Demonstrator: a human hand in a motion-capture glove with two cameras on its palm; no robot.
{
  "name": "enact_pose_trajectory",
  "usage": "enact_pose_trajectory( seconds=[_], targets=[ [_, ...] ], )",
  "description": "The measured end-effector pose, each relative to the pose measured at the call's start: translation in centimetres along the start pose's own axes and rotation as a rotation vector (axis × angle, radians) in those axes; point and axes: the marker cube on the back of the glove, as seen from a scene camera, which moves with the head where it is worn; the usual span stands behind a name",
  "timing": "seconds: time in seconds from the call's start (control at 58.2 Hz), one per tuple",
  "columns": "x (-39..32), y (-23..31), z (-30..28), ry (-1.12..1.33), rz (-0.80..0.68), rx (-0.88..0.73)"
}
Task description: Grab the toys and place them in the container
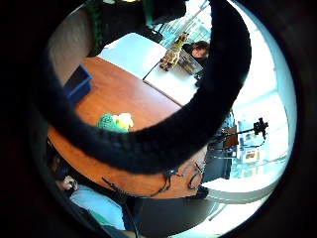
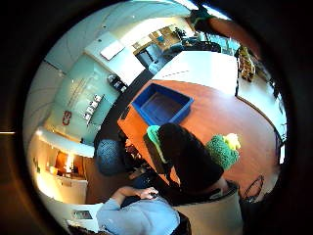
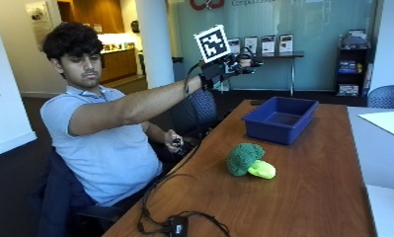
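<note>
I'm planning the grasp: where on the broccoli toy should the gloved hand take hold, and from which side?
Grip the broccoli toy around its round dark-green head, coming down from above. It lies on its side on the table with open space around it, and the head is the bulkier part, easier to grip than the short pale stalk.

Container [image 3: 280, 120]: solid blue, unpatterned. Table [image 3: 301, 197] beneath it: reddish-brown wood tone. Broccoli toy [image 3: 249, 160], nearer the person than the container: dark green knitted head, pale yellow-green stalk. Right hand [image 3: 230, 65], raised above the table beside the container: black glove. Person's shirt [image 3: 111, 148]: plain light blue.
</note>
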Motion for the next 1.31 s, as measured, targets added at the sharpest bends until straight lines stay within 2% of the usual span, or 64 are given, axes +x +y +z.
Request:
enact_pose_trajectory(
  seconds=[0.086, 0.189, 0.241, 0.481, 0.601, 0.687, 0.756, 0.928, 0.979, 1.048, 1.082, 1.306],
  targets=[
    [-0.7, 0.3, -0.2, -0.088, -0.075, 0.000],
    [-0.4, 0.3, 0.1, -0.041, -0.045, -0.004],
    [0.1, 0.4, 0.3, -0.005, -0.077, -0.004],
    [-0.3, 0.9, 1.9, -0.093, -0.059, -0.051],
    [1.0, 1.9, 7.6, 0.130, 0.061, -0.261],
    [-0.2, 3.0, 11.8, -0.013, 0.106, -0.446],
    [-0.2, 4.0, 15.7, -0.011, 0.115, -0.552],
    [0.1, 5.7, 25.3, -0.027, 0.098, -0.698],
    [-0.1, 5.5, 26.2, -0.096, 0.061, -0.636],
    [-0.3, 4.3, 25.0, -0.076, 0.047, -0.373],
    [-0.1, 3.7, 23.9, -0.040, 0.027, -0.292],
    [-3.0, -2.2, 13.9, -0.126, 0.024, -0.104]
  ],
)
